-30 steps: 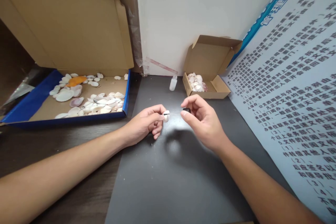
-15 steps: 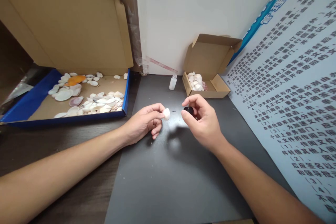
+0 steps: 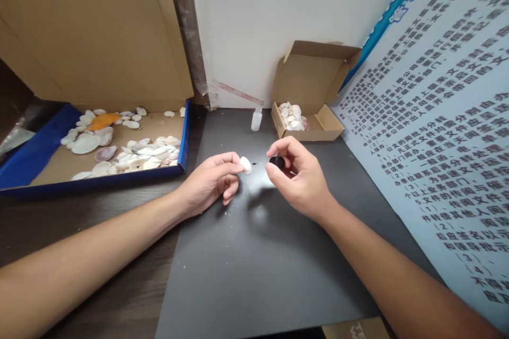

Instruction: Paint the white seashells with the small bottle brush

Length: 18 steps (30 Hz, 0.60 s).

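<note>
Left hand (image 3: 214,180) pinches white shell (image 3: 245,165) by edge, likely keeping face exposed; right hand (image 3: 300,177) grips black cap (image 3: 277,162); uncapped bottle (image 3: 256,121) upright beyond.

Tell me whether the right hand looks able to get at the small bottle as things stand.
Probably yes: the bottle stands unobstructed beyond the right hand, though a black object occupies that hand's grip.

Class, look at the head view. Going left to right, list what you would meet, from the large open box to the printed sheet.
Blue-sided box of shells → left hand → white shell it pinches → small bottle → right hand → printed sheet.
</note>
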Each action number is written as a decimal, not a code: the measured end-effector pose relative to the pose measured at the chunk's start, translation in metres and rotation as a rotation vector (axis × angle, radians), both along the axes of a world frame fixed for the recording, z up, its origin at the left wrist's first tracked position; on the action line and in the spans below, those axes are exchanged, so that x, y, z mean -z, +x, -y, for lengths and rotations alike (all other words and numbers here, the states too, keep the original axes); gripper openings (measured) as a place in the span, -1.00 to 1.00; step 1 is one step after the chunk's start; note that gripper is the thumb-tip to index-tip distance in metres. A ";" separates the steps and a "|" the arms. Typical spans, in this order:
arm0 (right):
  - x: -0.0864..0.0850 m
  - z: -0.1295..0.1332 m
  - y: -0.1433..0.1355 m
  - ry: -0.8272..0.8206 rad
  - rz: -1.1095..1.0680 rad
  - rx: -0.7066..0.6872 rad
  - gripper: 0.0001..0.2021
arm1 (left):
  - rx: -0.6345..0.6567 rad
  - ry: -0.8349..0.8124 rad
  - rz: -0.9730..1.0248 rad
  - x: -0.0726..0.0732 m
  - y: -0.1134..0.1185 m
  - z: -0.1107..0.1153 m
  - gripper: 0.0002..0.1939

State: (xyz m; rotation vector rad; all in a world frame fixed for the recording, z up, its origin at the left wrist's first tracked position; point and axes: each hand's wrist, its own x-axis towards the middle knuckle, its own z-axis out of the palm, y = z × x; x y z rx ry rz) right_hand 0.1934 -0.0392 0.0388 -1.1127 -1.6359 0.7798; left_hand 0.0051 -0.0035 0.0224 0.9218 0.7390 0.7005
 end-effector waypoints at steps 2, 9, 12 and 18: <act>0.000 0.000 -0.001 -0.019 -0.038 -0.030 -0.92 | 0.001 0.004 0.001 0.001 0.000 0.000 -0.83; -0.001 -0.001 0.000 -0.022 -0.046 -0.008 -0.91 | 0.015 0.063 0.005 0.004 0.000 -0.001 -0.85; -0.001 -0.001 0.001 -0.019 -0.024 0.034 -0.90 | 0.015 0.073 -0.005 0.004 0.001 -0.001 -0.85; 0.000 -0.003 0.000 -0.029 -0.054 0.002 -0.92 | 0.023 0.083 0.007 0.003 0.000 0.000 -0.86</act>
